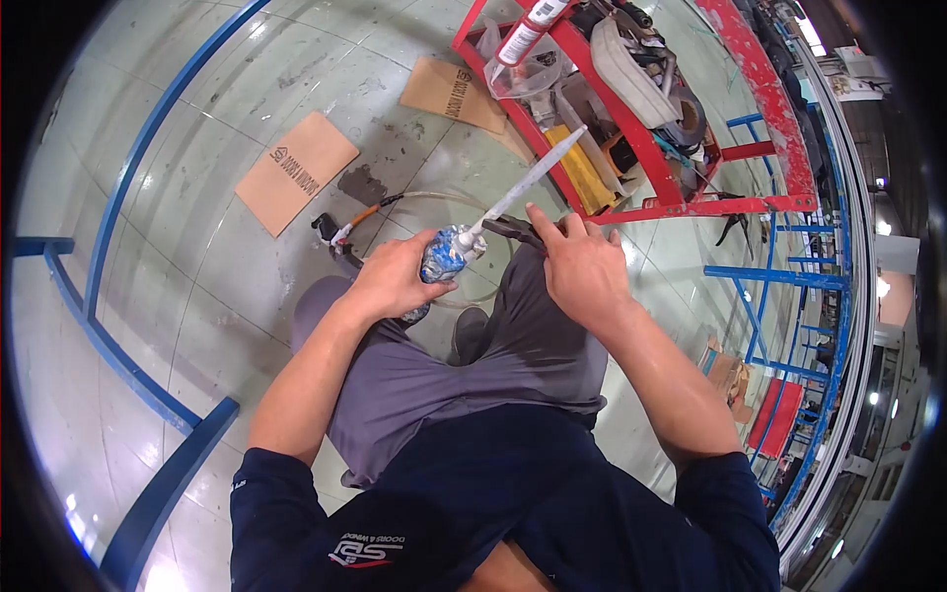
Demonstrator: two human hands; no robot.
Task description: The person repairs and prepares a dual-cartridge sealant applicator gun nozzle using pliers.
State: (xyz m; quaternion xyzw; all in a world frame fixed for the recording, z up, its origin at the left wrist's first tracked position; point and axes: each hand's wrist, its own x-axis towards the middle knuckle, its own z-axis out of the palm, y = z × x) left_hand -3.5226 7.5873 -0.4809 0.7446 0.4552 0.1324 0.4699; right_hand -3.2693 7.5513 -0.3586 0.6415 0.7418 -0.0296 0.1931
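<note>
My left hand (395, 276) grips a blue-and-white sealant cartridge (444, 254) whose long white nozzle (528, 183) points up and to the right toward the red cart. My right hand (582, 266) holds dark pliers or cutters (511, 230) right beside the base of the nozzle. Both hands are above my knees, which are in grey trousers.
A red cart (641, 148) with sealant tubes, tape and tools stands just ahead. Two cardboard pieces (296, 170) lie on the pale floor, with a clear hose and air fitting (345, 232) near my feet. Blue metal rails (128, 365) run at left, blue racks (779, 286) at right.
</note>
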